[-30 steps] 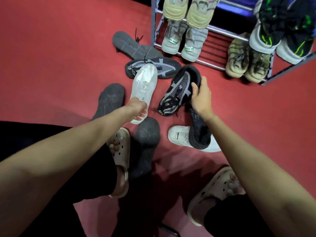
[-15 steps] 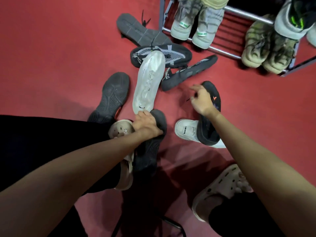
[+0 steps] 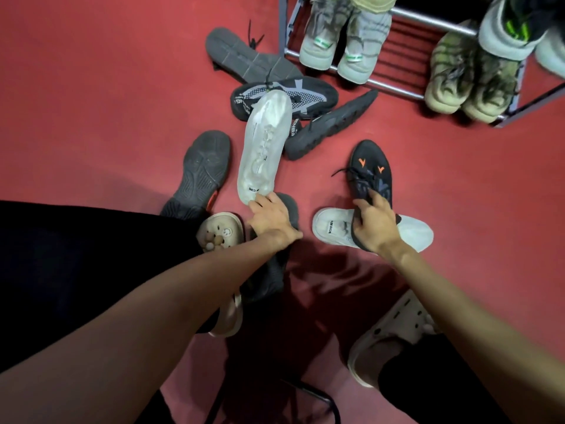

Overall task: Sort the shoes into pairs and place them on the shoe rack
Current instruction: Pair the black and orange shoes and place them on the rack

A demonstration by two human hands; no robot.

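Your left hand (image 3: pixel 270 217) rests fingers spread on the heel of a translucent white shoe (image 3: pixel 263 148) lying sole-up on the red floor (image 3: pixel 91 102), gripping nothing. Your right hand (image 3: pixel 371 223) curls around the heel of a black sneaker (image 3: pixel 370 171) with orange marks, laid across a second white shoe (image 3: pixel 328 229). Paired shoes fill the shoe rack (image 3: pixel 406 19) beyond.

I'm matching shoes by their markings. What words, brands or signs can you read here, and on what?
"DESIGN" on the white shoe under the right hand.
"NED", partly cut off, on the heel of the white shoe by the left hand.
White lettering on the black patterned shoe: too distorted to read.
Two orange arrow marks, no words, on the black shoe.
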